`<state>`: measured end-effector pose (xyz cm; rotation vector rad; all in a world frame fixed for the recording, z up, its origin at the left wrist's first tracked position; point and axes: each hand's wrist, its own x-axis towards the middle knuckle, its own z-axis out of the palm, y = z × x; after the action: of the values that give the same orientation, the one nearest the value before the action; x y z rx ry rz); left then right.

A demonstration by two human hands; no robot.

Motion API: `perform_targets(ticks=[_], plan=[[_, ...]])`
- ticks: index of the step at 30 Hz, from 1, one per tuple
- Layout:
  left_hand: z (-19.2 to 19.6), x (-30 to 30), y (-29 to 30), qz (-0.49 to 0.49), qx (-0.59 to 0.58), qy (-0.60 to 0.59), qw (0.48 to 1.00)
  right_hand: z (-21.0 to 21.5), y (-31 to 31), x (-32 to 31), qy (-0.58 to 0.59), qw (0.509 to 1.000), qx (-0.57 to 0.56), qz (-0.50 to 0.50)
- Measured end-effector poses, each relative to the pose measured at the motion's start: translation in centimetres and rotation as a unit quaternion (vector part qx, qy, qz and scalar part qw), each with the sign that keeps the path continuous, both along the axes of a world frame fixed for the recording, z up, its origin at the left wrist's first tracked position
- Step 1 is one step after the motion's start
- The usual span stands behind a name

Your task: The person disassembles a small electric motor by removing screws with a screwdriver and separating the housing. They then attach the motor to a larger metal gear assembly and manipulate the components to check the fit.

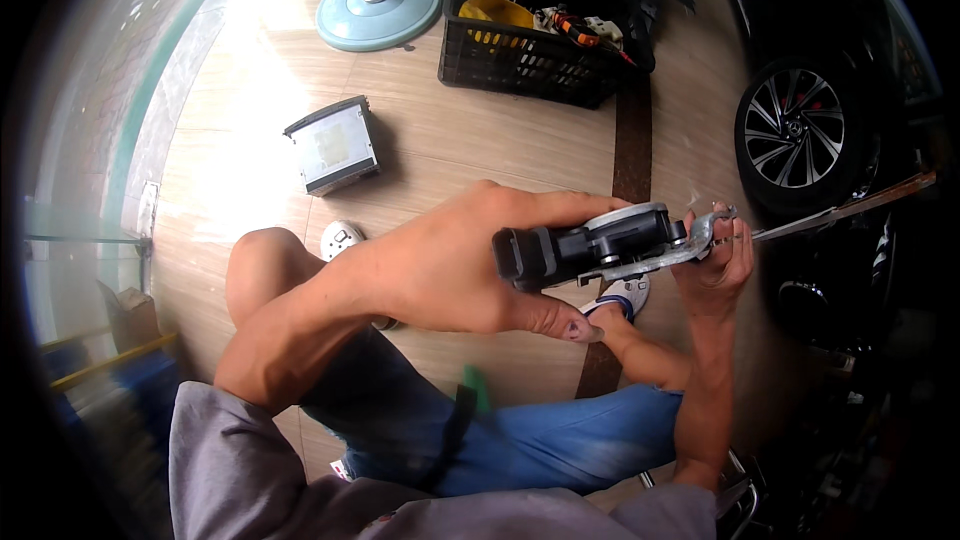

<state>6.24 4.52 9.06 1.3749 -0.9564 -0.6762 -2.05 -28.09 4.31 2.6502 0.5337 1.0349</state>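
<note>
Gripped at centre frame above the knees: black motor unit clamped in the left hand to steady it, right hand at three o'clock closed around its metal bracket, black crate at twelve o'clock on the floor.

Matt black plastic actuator, bare metal bracket, smooth wood-look floor, black plastic crate
</note>
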Motion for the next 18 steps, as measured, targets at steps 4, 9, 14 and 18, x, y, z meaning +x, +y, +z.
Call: perform_targets(ticks=[4,9,14,18], plan=[[0.0,0.0,-0.2,0.034,-0.006,0.066,0.997,-0.3,0.5,-0.3,0.058,0.997,0.053,-0.003],[-0.3,0.9,-1.1,0.057,0.108,0.116,0.986,-1.3,0.3,-0.7,0.211,0.968,0.133,-0.014],[-1.3,0.7,-1.4,0.051,0.144,0.153,0.976,-2.4,0.3,-0.5,0.21,0.958,0.193,0.011],[-1.1,0.7,-1.7,0.065,0.118,0.245,0.96,-1.8,0.5,-0.3,0.226,0.952,0.208,0.005]])
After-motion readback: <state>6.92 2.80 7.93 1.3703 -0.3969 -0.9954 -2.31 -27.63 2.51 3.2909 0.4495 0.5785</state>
